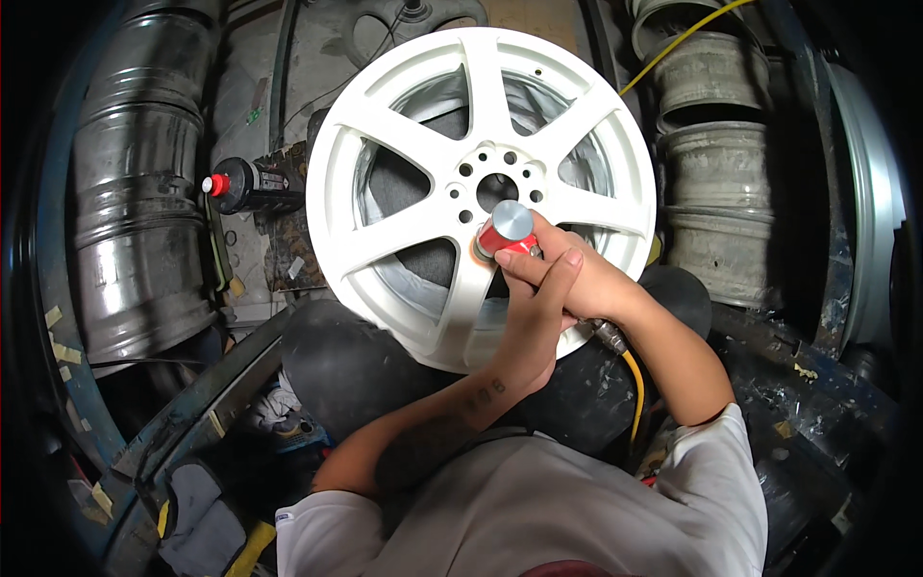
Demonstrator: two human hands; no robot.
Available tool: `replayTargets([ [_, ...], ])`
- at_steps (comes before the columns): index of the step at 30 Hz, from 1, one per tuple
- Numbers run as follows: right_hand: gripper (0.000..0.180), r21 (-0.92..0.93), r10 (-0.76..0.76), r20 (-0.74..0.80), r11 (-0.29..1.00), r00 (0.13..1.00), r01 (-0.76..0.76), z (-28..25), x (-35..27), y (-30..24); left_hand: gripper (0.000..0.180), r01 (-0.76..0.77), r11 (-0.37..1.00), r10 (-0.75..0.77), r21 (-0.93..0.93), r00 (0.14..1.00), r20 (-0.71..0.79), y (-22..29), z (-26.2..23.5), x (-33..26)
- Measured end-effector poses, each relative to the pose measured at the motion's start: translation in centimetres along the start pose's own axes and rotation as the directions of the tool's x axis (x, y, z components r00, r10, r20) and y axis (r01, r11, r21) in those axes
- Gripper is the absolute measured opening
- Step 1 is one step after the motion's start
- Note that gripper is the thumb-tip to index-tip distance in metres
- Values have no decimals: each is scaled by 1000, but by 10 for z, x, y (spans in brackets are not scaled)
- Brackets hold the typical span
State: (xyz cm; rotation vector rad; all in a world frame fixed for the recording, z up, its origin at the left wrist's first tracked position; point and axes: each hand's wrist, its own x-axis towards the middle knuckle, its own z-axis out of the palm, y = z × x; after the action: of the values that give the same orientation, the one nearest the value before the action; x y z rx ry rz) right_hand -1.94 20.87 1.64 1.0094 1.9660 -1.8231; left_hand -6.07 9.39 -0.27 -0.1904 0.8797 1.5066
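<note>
A white seven-spoke alloy wheel point(404, 135) lies face up across my lap. A small red and silver air-driven sander point(504, 229) presses on a lower spoke just below the hub. My right hand point(591, 279) grips the tool's body, with its yellow air hose point(635, 385) trailing down beside my forearm. My left hand point(534, 322) lies over the right hand and the tool, steadying them from below. Both forearms come up from the lower edge.
Bare steel rims stand at the left point(135, 212) and are stacked at the right point(716, 163). A black bottle with a red cap point(245, 185) lies left of the wheel. Another yellow hose point(683, 38) runs at the top right. Rags lie on the dirty floor at the lower left.
</note>
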Motion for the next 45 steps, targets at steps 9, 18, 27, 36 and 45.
replayTargets([
  [9, 68, -6, -5, -38, 1000, 999, 5, 0, 8, 12, 70, 41, 999, -42, 18, 999, 35, 4, -3, 7],
  [18, 64, 51, 53, -23, 997, 998, -52, 0, 9, 11, 70, 16, 996, -18, 86, 1000, 25, 0, -6, 11],
  [27, 63, 80, -74, -59, 994, 996, 78, 4, 20, 25, 69, -19, 989, 27, 148, 998, -51, -5, -8, 13],
  [36, 58, 20, 75, 63, 997, 995, -76, -10, 0, -2, 81, 45, 998, -46, 36, 998, 31, -5, -1, 2],
  [45, 51, -147, 21, -110, 988, 994, -37, -8, 4, 13, 92, 1, 1000, -3, 16, 990, 143, -9, -4, 12],
])
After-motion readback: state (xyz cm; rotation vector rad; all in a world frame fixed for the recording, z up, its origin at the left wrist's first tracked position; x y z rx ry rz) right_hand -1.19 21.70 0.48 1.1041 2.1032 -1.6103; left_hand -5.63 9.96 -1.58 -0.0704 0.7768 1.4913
